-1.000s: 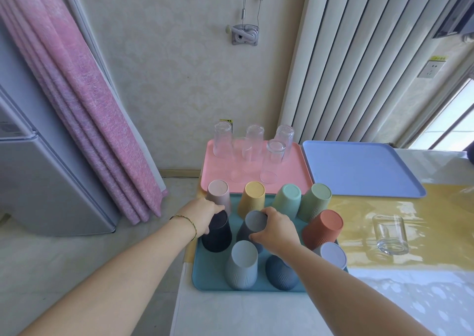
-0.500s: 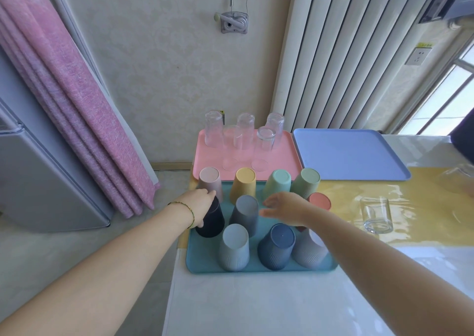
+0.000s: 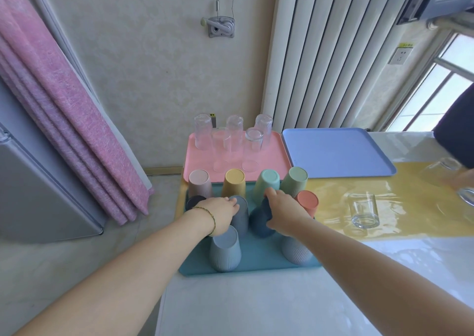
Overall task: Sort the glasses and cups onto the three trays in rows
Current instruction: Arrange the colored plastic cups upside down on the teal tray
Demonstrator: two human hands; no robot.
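Several upturned plastic cups stand in rows on the teal tray (image 3: 256,261). My left hand (image 3: 220,214) grips the grey cup (image 3: 241,216) in the middle row, beside the black cup (image 3: 193,202). My right hand (image 3: 283,211) grips the dark blue cup (image 3: 260,221), which tilts between the grey cup and the orange cup (image 3: 307,202). Several clear glasses (image 3: 252,148) stand upside down on the pink tray (image 3: 272,158). The blue tray (image 3: 333,156) holds nothing. One clear glass (image 3: 364,210) stands on the yellow mat.
The back row holds pink (image 3: 199,183), yellow (image 3: 234,184), mint (image 3: 266,185) and green cups (image 3: 295,182). Light grey cups (image 3: 225,249) stand at the front. Another person's hand with a glass (image 3: 461,182) is at the right edge. A pink curtain (image 3: 64,105) hangs left.
My left hand moved from the black cup to the grey cup. My right hand came down on the dark blue cup and shifted it up from the front row.
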